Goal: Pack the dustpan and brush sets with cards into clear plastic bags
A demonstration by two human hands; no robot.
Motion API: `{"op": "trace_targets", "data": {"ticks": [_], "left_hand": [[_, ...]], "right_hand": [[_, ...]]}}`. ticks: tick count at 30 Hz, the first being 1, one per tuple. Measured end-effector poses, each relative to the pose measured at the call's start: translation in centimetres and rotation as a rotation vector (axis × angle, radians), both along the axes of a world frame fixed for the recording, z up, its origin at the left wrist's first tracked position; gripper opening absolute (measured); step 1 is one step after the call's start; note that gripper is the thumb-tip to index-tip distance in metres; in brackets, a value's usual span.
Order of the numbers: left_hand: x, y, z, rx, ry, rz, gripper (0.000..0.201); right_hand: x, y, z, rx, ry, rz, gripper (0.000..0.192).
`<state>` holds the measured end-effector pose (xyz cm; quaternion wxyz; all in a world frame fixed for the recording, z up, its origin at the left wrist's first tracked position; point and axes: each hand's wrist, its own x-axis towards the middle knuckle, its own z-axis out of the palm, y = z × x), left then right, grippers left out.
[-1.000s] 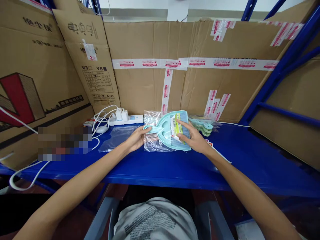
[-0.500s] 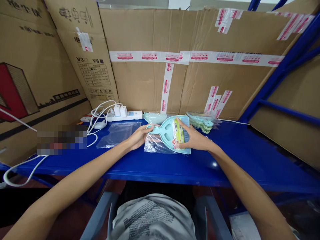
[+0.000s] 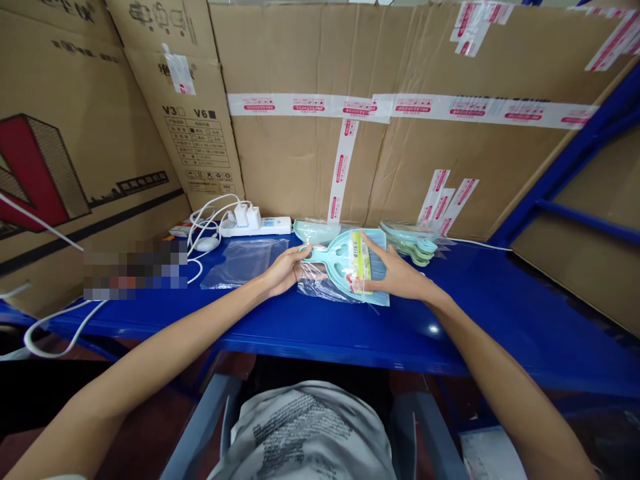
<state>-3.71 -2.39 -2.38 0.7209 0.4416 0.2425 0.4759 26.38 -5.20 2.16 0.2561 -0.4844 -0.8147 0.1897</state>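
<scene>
A light teal dustpan and brush set (image 3: 341,272) is held just above the blue table, its handle pointing left. My left hand (image 3: 285,272) is closed around the end of the handle. My right hand (image 3: 403,275) grips the wide end, thumb and fingers spread across a yellow-green label (image 3: 358,257). Grey-blue bristles (image 3: 377,261) show beside the label. Beneath the set lies a crinkled clear plastic bag (image 3: 325,288); whether it touches the set I cannot tell.
Behind my hands lies another pale teal dustpan (image 3: 316,232). Right of it is a stack of wrapped teal and green sets (image 3: 413,243). A flat clear bag (image 3: 245,263) rests left, before a white power strip (image 3: 270,226) with cables. Cardboard (image 3: 300,160) walls the back.
The view has shifted slightly, so the surroundings sit farther right and a little higher. Both hands keep the same hold on the dustpan and brush set.
</scene>
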Motion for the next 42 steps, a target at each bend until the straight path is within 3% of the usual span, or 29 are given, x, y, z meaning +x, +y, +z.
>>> {"op": "trace_targets", "data": {"ticks": [3,7,10,15,19,24,27,33,38,42], "left_hand": [[0.0,0.2,-0.1,-0.015,-0.029,0.023,0.027],[-0.1,0.5,-0.3,-0.026,-0.072,0.040,0.027],[0.0,0.4,-0.2,-0.023,-0.088,0.051,0.026],[0.3,0.2,-0.1,0.002,-0.040,0.026,0.026],[0.0,0.7,-0.5,-0.003,0.063,0.008,0.029],[-0.8,1.3,-0.6,0.004,0.038,-0.027,0.034],[-0.8,1.3,-0.5,-0.002,-0.007,-0.027,0.033],[-0.7,0.9,-0.3,0.017,-0.058,0.026,0.032],[-0.8,0.8,0.0,0.028,-0.091,0.046,0.029],[-0.7,0.8,-0.1,0.042,-0.066,0.044,0.027]], "right_hand": [[0.7,0.3,0.6,-0.077,0.237,0.043,0.097],[0.5,0.8,0.7,-0.256,0.736,-0.054,0.077],[-1.0,0.8,0.3,-0.424,0.891,0.000,0.059],[-2.1,0.6,0.0,-0.382,0.942,-0.010,0.042],[-0.9,1.1,0.2,-0.370,0.991,-0.103,0.036],[0.6,1.6,0.8,-0.411,0.991,-0.182,0.034],[0.8,1.6,0.9,-0.374,0.984,-0.184,0.041],[0.1,1.2,0.3,-0.093,0.951,-0.171,0.084],[-0.3,1.1,-0.1,0.057,0.755,-0.107,0.041],[0.1,1.5,-0.3,0.112,0.621,-0.038,0.035]]}}
